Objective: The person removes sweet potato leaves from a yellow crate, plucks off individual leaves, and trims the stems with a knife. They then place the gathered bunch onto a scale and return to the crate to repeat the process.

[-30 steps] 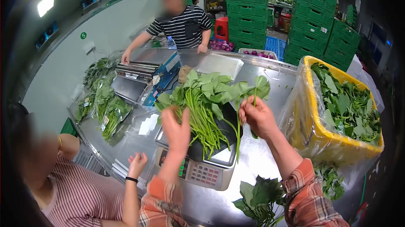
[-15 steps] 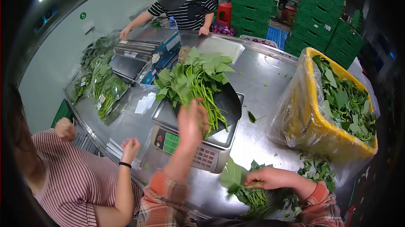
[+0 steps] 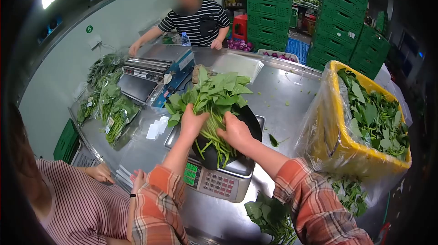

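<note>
A bunch of leafy greens (image 3: 216, 94) lies on a black tray (image 3: 251, 126) on top of the digital scale (image 3: 219, 183), stems pointing toward me. My left hand (image 3: 194, 122) grips the bunch on its left side, thumb across the stems. On the right side my right hand (image 3: 236, 132) is closed round the stems, its fingertips partly hidden by them. The scale's green display is lit, partly covered by my left sleeve. A smaller pile of greens (image 3: 273, 217) rests on the steel table (image 3: 287, 108) below my right forearm.
A plastic-lined yellow crate (image 3: 337, 122) of greens stands at the right. Bagged greens (image 3: 109, 94) and a sealing machine (image 3: 155, 74) are at the left. One person in stripes (image 3: 86, 199) is at the lower left, another (image 3: 200, 24) across the table. Green crates (image 3: 269, 8) are stacked behind.
My right hand has left the lower pile and moved up to the bunch on the scale. My left hand has settled on the bunch. The striped co-worker's hands at the lower left have moved down.
</note>
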A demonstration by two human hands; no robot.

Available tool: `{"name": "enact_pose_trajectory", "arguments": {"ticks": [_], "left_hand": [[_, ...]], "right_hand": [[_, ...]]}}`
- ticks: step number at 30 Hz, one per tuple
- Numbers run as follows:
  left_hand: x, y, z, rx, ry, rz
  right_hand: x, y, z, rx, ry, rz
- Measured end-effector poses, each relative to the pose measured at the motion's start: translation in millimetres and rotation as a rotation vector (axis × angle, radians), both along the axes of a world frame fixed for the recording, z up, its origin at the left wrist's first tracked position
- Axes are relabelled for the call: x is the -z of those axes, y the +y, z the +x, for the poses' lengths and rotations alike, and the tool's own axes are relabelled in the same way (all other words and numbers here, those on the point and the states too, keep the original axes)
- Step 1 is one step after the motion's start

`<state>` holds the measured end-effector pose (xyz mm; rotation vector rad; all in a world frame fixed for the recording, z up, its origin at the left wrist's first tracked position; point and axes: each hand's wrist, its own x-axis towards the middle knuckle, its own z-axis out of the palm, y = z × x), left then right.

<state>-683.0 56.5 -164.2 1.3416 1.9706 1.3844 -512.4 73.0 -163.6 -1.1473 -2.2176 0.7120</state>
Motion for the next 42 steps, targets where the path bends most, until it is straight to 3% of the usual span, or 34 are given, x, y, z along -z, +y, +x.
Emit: {"name": "enact_pose_trajectory", "arguments": {"ticks": [3, 11, 14, 15, 19, 20, 22, 25, 27, 31, 32, 34, 35, 36, 37, 38, 40, 41, 42], "left_hand": [[3, -5, -10, 0.097, -0.293, -0.006], [-25, -16, 17, 0.011, 0.243, -0.056], [-12, -3, 6, -0.127, 0.087, 0.115], [-18, -2, 7, -0.148, -0.114, 0.279], [-54, 9, 14, -0.044, -0.261, 0.056], [-49, 21, 13, 0.057, -0.194, 0.019], [-38, 37, 25, -0.001, 0.276, -0.041], [-27, 44, 33, -0.017, 0.362, -0.212], [-9, 54, 22, 0.017, 0.366, -0.180], [7, 49, 12, 0.023, 0.338, -0.119], [5, 48, 11, 0.021, 0.334, -0.096], [-19, 38, 12, -0.062, 0.283, 0.010], [-30, 32, 11, -0.103, 0.254, 0.060], [-39, 30, 2, -0.130, 0.209, 0.112], [-52, 22, -5, -0.068, 0.076, 0.224], [-88, -4, 9, -0.026, -0.325, 0.173], [-121, -32, 27, 0.023, -0.603, 0.460], [-128, -48, 35, 0.075, -0.680, 0.469], [-128, -63, 42, 0.117, -0.761, 0.478]], "right_hand": [[-3, -1, 1, -0.046, -0.035, 0.023], [10, 12, 16, 0.081, 0.003, 0.079], [17, 20, 25, 0.097, -0.020, 0.101], [18, 22, 26, 0.096, -0.015, 0.113], [19, 12, 30, 0.078, 0.152, 0.132], [20, 8, 29, 0.057, 0.215, 0.156], [26, -3, 32, 0.015, 0.339, 0.200], [36, -13, 44, -0.244, 0.315, 0.231], [33, -16, 56, -0.416, 0.251, 0.328], [32, -29, 76, -0.591, 0.226, 0.292], [33, -38, 84, -0.649, 0.144, 0.129], [6, -65, 105, -0.774, -0.093, -0.285], [-16, -79, 114, -0.818, -0.354, -0.630], [-5, -91, 128, -0.962, -0.507, -0.696], [-9, -100, 140, -1.158, -0.618, -0.577], [-21, -104, 144, -1.105, -0.660, -0.625], [-43, -106, 149, -0.995, -0.746, -0.715], [-5, -110, 166, -0.822, -0.461, -0.533], [-11, -110, 165, -0.681, -0.343, -0.534]]}}
